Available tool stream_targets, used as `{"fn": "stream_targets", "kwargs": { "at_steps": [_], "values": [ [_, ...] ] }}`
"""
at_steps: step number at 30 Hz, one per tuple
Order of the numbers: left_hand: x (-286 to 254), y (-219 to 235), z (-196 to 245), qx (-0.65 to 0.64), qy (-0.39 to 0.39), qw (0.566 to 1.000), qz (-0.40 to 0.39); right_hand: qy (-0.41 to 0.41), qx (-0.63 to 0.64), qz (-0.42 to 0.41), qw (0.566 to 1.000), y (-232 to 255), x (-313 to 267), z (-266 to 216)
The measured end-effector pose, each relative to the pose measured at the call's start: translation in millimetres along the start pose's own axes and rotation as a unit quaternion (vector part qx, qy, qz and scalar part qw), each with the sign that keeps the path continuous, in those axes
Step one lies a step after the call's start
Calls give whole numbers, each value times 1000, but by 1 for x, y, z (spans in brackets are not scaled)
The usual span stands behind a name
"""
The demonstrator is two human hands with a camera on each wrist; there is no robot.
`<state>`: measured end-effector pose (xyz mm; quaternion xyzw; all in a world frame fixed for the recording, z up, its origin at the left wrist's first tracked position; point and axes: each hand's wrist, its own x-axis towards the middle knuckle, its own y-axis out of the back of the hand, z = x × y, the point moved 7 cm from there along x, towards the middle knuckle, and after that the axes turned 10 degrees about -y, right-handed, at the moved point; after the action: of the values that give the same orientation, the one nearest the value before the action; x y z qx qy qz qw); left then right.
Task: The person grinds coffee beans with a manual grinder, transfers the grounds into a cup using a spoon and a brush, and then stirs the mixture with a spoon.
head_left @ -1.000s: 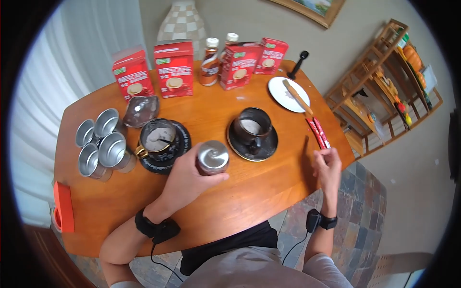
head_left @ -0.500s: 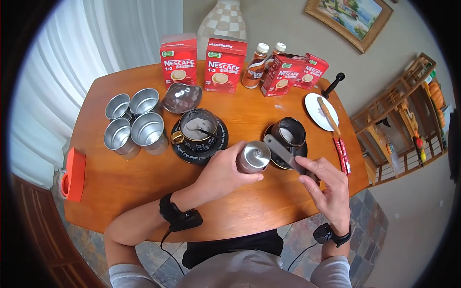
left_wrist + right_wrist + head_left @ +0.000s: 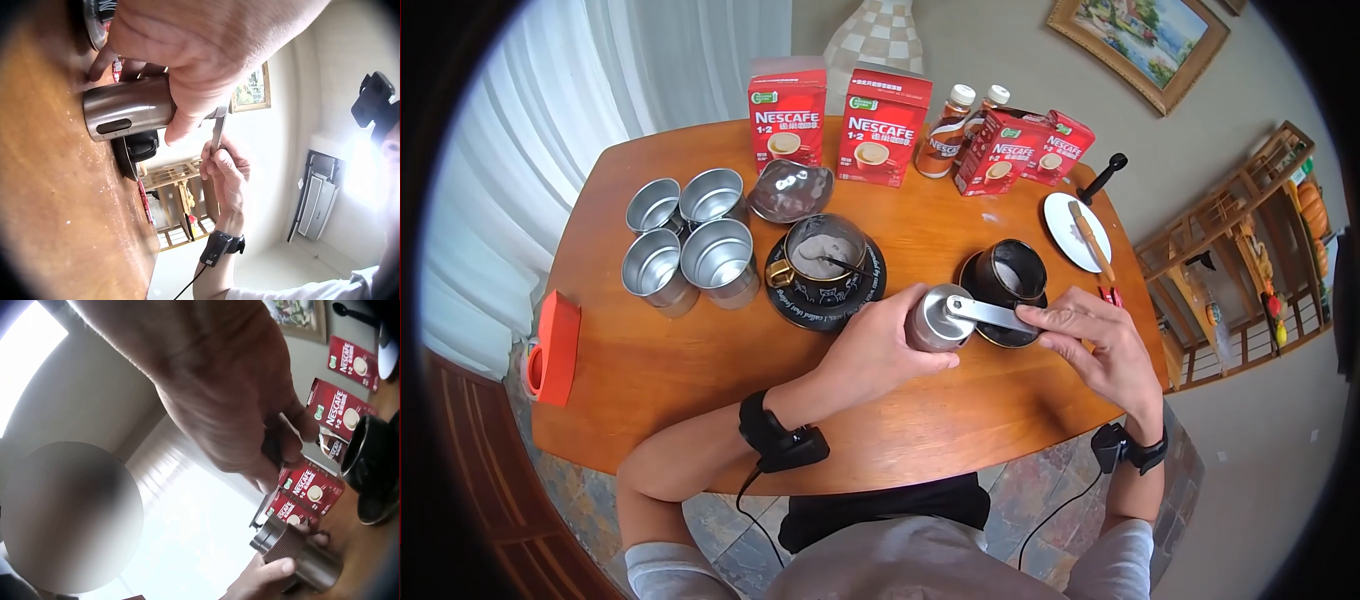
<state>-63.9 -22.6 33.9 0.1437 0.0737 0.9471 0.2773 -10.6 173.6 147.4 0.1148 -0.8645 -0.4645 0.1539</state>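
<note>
Brought over since half a second ago, that metal crank [image 3: 990, 314] now meets the top of the steel grinder [image 3: 940, 322] near the dark cup [image 3: 1026, 260]; the right hand [image 3: 1106, 345] pinches the crank's outer end, the left hand [image 3: 874, 345] grips the grinder.

Metal grinder [image 3: 936, 322] | upright | flat crank [image 3: 992, 314] atop, pointing right | near black cup [image 3: 1014, 264]

Grinder [image 3: 938, 318] and crank [image 3: 992, 315] silver-grey; table [image 3: 710, 385] orange-brown, plate [image 3: 1061, 226] white. Mug [image 3: 825, 291] black with white line drawings and a gold handle [image 3: 779, 273], its saucer [image 3: 872, 293] black with white lettering; cup [image 3: 998, 285] black. Boxes [image 3: 885, 128] red with white lettering; tins [image 3: 720, 260] silver; vase [image 3: 878, 40] checked cream and beige; curtain [image 3: 640, 80] white.
</note>
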Motion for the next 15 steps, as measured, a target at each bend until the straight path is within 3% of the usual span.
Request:
{"fn": "stream_targets", "kwargs": {
  "at_steps": [4, 12, 15],
  "values": [
    [0, 0, -3, 9, -5, 1000, 4, -26, -72, -7, 997, -2, 3, -6],
    [2, 0, -3, 0, -16, 1000, -9, 44, -103, -37, 993, 10, 34, 8],
    [4, 1, -2, -20, -20, 999, -21, 17, -11, -86, 996, 3, 50, 25]
  ]
}}
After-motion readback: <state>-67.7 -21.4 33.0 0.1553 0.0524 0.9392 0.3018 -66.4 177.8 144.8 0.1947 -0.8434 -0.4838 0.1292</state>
